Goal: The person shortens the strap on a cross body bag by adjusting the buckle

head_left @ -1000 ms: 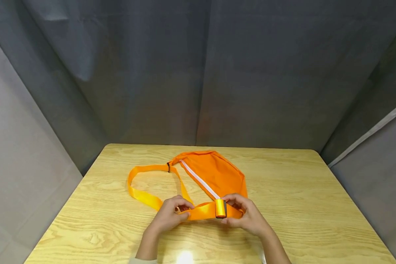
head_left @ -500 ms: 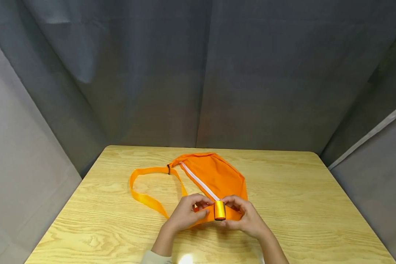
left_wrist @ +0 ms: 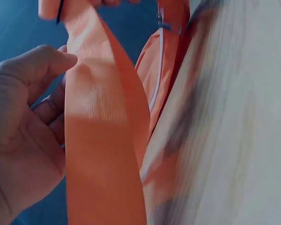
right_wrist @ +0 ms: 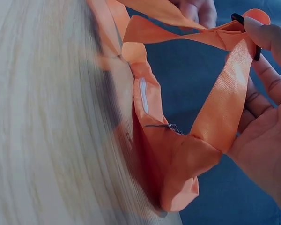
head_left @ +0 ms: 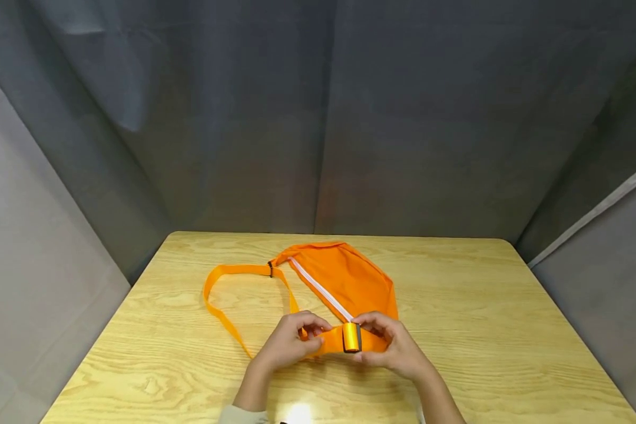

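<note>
An orange waist bag [head_left: 357,277] with a white zipper [head_left: 320,288] lies on the wooden table. Its orange strap [head_left: 228,269] loops out to the left and comes round to the front. Near the bag's front corner, my left hand [head_left: 288,341] pinches the strap between thumb and fingers. In the left wrist view the webbing [left_wrist: 96,136] runs down past the thumb. My right hand [head_left: 394,347] holds the strap at a black slider buckle [head_left: 359,338], its thumb on the folded strap there. A metal zipper pull [right_wrist: 171,126] shows in the right wrist view.
The light wooden table [head_left: 482,330] extends on both sides of the bag. Dark grey curtains [head_left: 244,118] hang behind it, with lighter panels at the left and right. A second black strap ring [head_left: 270,269] sits at the bag's far left corner.
The left hand moved right along the strap toward the buckle, then slightly back left. The strap loop shifted with it. The right hand stayed at the buckle, nearly still.
</note>
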Action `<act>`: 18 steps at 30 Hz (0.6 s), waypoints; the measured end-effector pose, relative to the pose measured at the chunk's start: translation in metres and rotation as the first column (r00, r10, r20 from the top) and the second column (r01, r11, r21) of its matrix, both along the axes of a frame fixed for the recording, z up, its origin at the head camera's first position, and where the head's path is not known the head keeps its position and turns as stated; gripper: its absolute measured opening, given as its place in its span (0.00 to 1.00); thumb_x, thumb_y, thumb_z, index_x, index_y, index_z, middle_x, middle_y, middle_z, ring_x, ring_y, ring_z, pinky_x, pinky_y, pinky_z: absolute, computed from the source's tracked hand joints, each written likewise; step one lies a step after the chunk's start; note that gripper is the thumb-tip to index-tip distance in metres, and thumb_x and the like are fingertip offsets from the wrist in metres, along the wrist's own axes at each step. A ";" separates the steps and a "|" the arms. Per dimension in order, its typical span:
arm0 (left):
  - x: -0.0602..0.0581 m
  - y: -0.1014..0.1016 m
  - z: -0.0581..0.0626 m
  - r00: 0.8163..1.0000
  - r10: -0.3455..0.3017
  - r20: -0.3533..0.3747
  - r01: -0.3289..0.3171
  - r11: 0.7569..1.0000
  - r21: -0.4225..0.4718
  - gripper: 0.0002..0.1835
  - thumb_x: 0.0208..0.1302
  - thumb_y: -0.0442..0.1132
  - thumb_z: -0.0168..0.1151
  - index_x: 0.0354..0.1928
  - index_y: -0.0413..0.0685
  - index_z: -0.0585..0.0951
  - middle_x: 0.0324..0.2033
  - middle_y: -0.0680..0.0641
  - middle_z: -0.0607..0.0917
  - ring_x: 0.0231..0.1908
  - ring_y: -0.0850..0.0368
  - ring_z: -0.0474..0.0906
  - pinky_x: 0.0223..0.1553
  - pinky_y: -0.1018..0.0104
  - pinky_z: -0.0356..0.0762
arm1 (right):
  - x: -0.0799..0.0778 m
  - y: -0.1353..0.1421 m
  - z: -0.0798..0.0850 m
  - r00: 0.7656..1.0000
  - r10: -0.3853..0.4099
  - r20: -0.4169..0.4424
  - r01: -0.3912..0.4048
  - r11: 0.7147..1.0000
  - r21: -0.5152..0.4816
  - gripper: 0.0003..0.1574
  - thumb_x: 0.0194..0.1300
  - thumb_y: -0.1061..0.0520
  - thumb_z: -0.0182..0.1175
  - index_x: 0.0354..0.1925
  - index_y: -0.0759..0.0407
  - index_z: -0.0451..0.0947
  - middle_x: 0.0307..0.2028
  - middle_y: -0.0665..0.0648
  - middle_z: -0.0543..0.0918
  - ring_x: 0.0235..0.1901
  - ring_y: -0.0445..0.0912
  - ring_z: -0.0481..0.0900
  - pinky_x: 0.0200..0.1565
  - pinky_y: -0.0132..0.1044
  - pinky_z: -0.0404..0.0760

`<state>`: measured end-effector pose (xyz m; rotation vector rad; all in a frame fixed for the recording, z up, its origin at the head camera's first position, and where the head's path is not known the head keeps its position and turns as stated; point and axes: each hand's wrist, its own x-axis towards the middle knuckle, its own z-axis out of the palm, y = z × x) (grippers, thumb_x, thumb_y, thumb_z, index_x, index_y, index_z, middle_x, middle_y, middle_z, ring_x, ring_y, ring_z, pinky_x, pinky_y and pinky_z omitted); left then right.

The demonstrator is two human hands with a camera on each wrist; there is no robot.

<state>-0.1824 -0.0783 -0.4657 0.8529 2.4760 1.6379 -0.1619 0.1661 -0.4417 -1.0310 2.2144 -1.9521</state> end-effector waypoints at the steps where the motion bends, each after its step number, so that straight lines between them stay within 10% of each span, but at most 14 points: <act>1: -0.001 0.002 0.000 1.000 -0.015 -0.005 0.015 1.000 0.002 0.12 0.54 0.30 0.63 0.40 0.52 0.83 0.32 0.55 0.81 0.31 0.61 0.74 0.30 0.66 0.74 | 0.000 -0.001 -0.001 1.000 0.010 -0.001 -0.010 1.000 -0.003 0.29 0.46 0.73 0.69 0.48 0.67 0.73 0.38 0.62 0.79 0.35 0.52 0.76 0.39 0.41 0.76; 18: 0.017 0.011 0.042 1.000 0.012 0.001 -0.013 1.000 0.009 0.09 0.54 0.26 0.62 0.38 0.39 0.82 0.31 0.45 0.81 0.31 0.56 0.75 0.33 0.59 0.73 | 0.003 -0.005 0.005 0.999 0.006 0.035 -0.007 1.000 0.029 0.28 0.45 0.72 0.70 0.46 0.68 0.73 0.35 0.62 0.79 0.33 0.49 0.77 0.38 0.39 0.76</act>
